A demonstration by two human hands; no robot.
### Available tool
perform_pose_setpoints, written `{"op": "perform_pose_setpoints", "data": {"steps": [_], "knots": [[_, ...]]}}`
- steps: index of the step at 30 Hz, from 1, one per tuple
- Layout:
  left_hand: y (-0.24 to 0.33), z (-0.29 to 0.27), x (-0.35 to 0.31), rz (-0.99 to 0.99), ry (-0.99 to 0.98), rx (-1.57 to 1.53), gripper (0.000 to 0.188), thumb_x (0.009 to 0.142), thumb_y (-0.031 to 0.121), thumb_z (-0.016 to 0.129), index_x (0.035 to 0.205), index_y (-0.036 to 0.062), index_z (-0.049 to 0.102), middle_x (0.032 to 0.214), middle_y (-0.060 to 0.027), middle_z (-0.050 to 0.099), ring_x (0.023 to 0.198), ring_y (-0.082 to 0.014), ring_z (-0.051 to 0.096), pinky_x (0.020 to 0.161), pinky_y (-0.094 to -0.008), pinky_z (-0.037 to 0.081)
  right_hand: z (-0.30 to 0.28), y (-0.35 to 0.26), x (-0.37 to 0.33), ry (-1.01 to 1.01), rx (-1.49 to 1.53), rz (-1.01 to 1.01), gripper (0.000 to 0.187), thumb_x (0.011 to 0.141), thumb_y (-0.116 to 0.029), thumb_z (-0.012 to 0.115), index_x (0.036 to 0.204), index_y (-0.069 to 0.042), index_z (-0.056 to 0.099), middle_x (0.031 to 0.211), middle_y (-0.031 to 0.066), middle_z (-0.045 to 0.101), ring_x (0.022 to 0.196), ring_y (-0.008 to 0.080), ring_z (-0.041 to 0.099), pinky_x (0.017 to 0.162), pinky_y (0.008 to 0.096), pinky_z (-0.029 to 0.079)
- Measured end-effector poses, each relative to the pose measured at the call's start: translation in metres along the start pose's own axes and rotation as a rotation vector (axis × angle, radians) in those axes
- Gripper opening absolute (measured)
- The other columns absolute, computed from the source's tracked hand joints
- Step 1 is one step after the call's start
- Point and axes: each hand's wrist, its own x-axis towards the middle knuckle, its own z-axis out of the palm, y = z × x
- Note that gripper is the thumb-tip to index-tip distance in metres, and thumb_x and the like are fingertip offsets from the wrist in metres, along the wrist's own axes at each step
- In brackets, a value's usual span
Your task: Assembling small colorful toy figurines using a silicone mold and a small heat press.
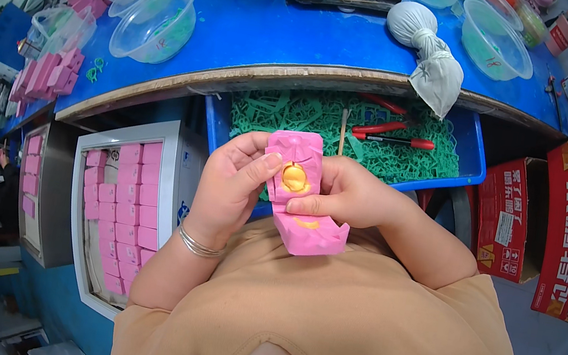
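A pink rubber mould (313,243) is spread apart in front of my chest, its upper half standing and its lower half folded down toward me. A rounded yellow patch (294,177) shows in the upper half, and a smaller yellow curve marks the lower one. My left hand (236,164) grips the upper half's left edge, thumb across its face. From the right, my right hand (358,194) closes on the mould near the fold, its thumb pressing just below the yellow patch. Some fingers of both hands are hidden behind the mould.
Beyond my hands, a blue tray (478,159) holds green wax scraps, red-handled pliers (379,128), a red-and-black pen-like tool and a thin stick. A white cloth pouch (431,52) and clear plastic bowls (155,30) rest on the blue bench. Pink blocks fill a cabinet (122,205) at left; red cartons stand right.
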Motion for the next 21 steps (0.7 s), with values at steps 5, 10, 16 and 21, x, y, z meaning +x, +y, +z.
{"op": "perform_pose_setpoints", "data": {"steps": [5, 10, 16, 21], "knots": [[-0.006, 0.000, -0.003, 0.024, 0.086, 0.095, 0.021, 0.084, 0.005, 0.060, 0.102, -0.0032, 0.054, 0.093, -0.0086, 0.062, 0.085, -0.0116, 0.058, 0.078, -0.0245, 0.047, 0.001, 0.001, 0.001, 0.033, -0.027, 0.021, 0.029, 0.083, -0.025, 0.065, 0.101, -0.003, 0.058, 0.074, 0.0025, 0.061, 0.047, 0.0063, 0.049, 0.040, 0.0199, 0.037], [-0.007, 0.000, -0.008, 0.067, 0.109, 0.239, 0.024, 0.082, 0.004, 0.063, 0.103, -0.0025, 0.054, 0.095, -0.0067, 0.060, 0.086, -0.0112, 0.057, 0.079, -0.0250, 0.046, 0.000, 0.001, 0.001, 0.072, -0.053, 0.011, 0.028, 0.083, -0.025, 0.065, 0.099, -0.002, 0.059, 0.071, 0.0024, 0.060, 0.046, 0.0063, 0.048, 0.040, 0.0205, 0.036], [-0.003, 0.001, -0.011, -0.043, -0.002, 0.247, 0.030, 0.082, 0.005, 0.062, 0.110, 0.0001, 0.054, 0.100, -0.0036, 0.058, 0.092, -0.0117, 0.056, 0.082, -0.0263, 0.046, 0.002, -0.001, 0.000, 0.077, -0.052, -0.009, 0.027, 0.082, -0.025, 0.066, 0.095, -0.002, 0.061, 0.069, 0.0021, 0.060, 0.045, 0.0063, 0.047, 0.040, 0.0209, 0.035], [-0.008, 0.004, -0.012, -0.139, -0.028, 0.097, 0.034, 0.085, 0.015, 0.061, 0.113, -0.0024, 0.053, 0.108, -0.0120, 0.060, 0.096, -0.0192, 0.059, 0.084, -0.0320, 0.048, 0.000, -0.002, -0.001, 0.085, -0.147, 0.031, 0.029, 0.078, -0.029, 0.070, 0.087, -0.003, 0.063, 0.068, 0.0032, 0.060, 0.048, 0.0082, 0.050, 0.044, 0.0219, 0.037]]}}
